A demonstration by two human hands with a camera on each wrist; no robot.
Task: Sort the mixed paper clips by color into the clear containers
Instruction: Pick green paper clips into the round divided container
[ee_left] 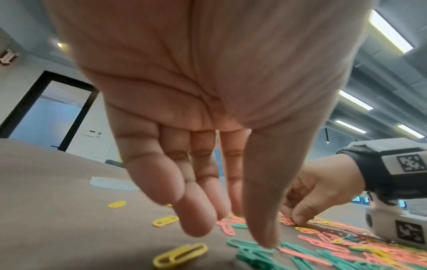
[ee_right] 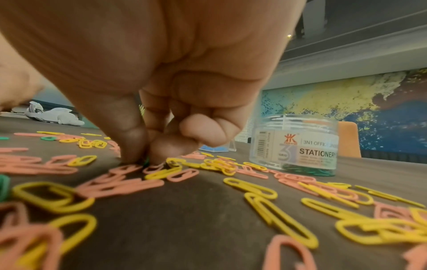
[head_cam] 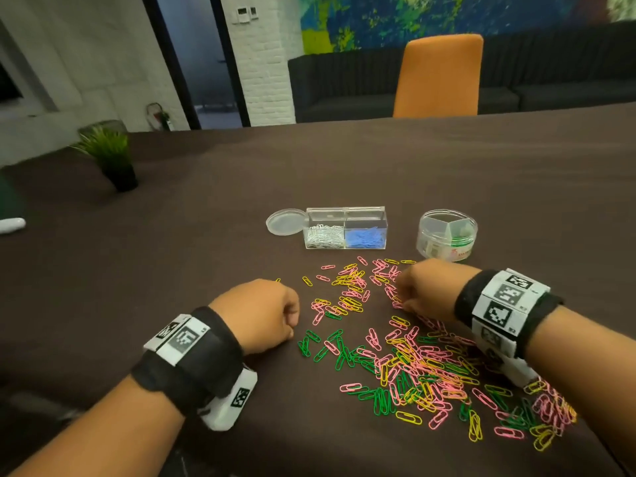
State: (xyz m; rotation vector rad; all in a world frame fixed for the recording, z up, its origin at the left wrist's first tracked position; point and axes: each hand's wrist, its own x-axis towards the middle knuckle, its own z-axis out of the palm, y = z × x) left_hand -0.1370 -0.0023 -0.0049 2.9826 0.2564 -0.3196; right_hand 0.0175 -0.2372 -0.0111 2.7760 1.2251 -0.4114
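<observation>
Head view is showing a brown tabletop [head_cam: 481, 173] carrying scattered paper clips [head_cam: 406, 356]; right hand [head_cam: 425, 290] is pinching a green clip [ee_right: 146, 161], left hand [head_cam: 256, 313] is hovering with relaxed fingers, orange chair [head_cam: 438, 75] behind.

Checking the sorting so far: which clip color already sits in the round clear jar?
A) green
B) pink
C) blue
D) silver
A: green clips lie at the bottom of the round jar; the blue and silver ones fill the rectangular box instead.

Paper clips [head_cam: 409, 359]: smooth coloured coating. Containers [head_cam: 346, 228]: clear glossy plastic. Tablecloth [head_cam: 206, 201]: matt brown cloth.
</observation>
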